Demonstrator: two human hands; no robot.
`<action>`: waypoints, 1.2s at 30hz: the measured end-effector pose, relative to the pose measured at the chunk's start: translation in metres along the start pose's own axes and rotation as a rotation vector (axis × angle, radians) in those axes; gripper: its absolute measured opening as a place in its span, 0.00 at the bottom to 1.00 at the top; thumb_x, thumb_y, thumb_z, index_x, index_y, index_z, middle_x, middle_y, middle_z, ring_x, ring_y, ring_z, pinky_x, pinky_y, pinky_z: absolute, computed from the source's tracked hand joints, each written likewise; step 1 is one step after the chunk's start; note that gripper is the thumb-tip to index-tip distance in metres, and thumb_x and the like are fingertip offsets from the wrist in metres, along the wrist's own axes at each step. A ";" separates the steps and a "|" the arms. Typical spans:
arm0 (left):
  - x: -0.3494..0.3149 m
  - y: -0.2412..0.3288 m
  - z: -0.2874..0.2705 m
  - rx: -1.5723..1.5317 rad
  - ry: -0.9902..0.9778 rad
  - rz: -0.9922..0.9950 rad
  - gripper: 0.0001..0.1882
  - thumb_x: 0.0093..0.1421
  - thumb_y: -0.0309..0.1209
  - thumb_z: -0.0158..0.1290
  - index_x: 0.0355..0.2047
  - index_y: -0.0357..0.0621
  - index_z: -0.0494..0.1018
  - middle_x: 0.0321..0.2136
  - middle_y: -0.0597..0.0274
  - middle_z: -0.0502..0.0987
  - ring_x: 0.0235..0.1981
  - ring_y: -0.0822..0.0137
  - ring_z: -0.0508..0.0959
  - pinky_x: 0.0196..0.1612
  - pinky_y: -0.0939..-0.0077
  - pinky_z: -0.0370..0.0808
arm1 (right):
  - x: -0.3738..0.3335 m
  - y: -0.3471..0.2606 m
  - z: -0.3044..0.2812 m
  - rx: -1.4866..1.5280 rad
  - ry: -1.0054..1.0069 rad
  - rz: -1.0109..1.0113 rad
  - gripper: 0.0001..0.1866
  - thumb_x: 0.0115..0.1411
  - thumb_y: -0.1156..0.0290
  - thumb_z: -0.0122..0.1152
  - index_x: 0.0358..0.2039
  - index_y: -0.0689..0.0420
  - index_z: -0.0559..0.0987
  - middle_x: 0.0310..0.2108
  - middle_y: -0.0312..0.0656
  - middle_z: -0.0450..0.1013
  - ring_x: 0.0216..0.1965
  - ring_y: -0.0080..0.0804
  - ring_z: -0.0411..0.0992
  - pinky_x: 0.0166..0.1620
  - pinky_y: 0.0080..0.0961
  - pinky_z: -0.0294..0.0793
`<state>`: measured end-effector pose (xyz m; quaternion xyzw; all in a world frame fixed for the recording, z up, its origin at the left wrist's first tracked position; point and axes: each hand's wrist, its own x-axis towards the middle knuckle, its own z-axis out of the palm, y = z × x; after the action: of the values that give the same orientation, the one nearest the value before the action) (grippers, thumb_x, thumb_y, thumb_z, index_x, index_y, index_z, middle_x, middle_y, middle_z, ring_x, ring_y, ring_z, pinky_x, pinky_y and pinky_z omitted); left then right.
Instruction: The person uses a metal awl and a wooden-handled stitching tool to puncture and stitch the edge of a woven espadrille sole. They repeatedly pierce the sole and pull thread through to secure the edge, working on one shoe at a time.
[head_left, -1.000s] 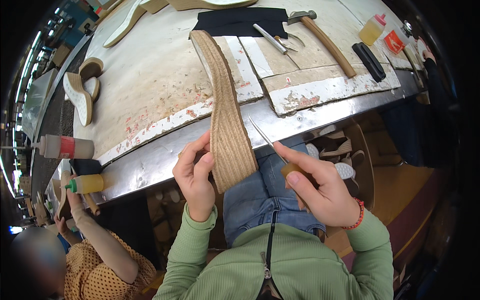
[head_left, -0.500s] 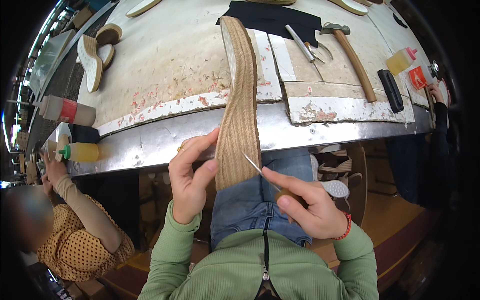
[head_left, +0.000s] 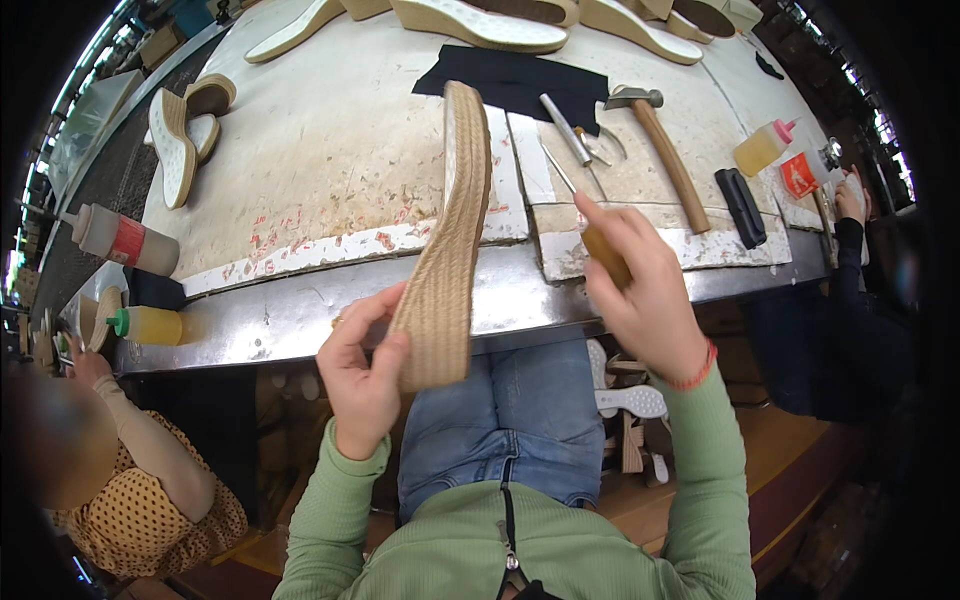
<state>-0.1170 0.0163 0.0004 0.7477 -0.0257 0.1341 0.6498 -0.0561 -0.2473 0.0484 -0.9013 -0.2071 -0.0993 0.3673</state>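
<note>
Bench items: hammer (head_left: 665, 150), black cloth (head_left: 520, 80), yellow glue bottle (head_left: 762, 147), loose soles (head_left: 180, 135). Left hand (head_left: 362, 375) curled, gripping rope-wrapped wedge sole (head_left: 450, 250) at its near end, sole tilted up over the bench edge. Right hand (head_left: 645, 290) closed around wooden-handled awl (head_left: 600, 245).

The wedge sole (head_left: 447, 262) near the middle is tan, with a woven rope pattern on its side and a white top. The tool handle (head_left: 606, 256) is brown wood. Both sleeves (head_left: 705, 470) are light green and ribbed; the jeans (head_left: 520, 420) are blue. The far cloth (head_left: 520, 80) is black. At left, one bottle (head_left: 150, 325) is yellow with a green cap; a co-worker's blouse (head_left: 165, 510) is mustard with dark dots.
</note>
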 end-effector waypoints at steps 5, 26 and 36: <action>0.009 0.000 -0.013 -0.092 0.026 -0.062 0.19 0.56 0.19 0.52 0.49 0.31 0.73 0.41 0.56 0.76 0.42 0.71 0.75 0.49 0.76 0.70 | 0.058 0.042 0.017 -0.137 0.128 -0.120 0.19 0.52 0.78 0.59 0.47 0.62 0.77 0.34 0.48 0.73 0.35 0.43 0.72 0.40 0.32 0.71; 0.005 -0.010 -0.013 0.004 0.023 0.068 0.21 0.49 0.21 0.58 0.46 0.34 0.75 0.40 0.55 0.76 0.41 0.66 0.76 0.47 0.75 0.71 | 0.092 0.054 -0.061 0.294 0.076 0.296 0.11 0.61 0.73 0.55 0.42 0.64 0.75 0.27 0.38 0.72 0.25 0.20 0.72 0.30 0.17 0.73; 0.004 -0.013 -0.015 -0.026 0.037 0.056 0.20 0.49 0.22 0.57 0.45 0.35 0.76 0.39 0.54 0.77 0.41 0.65 0.76 0.46 0.75 0.70 | 0.030 -0.054 0.077 1.139 -0.088 0.093 0.17 0.56 0.85 0.61 0.43 0.62 0.66 0.33 0.44 0.74 0.35 0.25 0.75 0.38 0.19 0.78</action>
<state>-0.1129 0.0333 -0.0098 0.7357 -0.0364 0.1658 0.6557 -0.0516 -0.1494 0.0367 -0.5728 -0.2030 0.0820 0.7899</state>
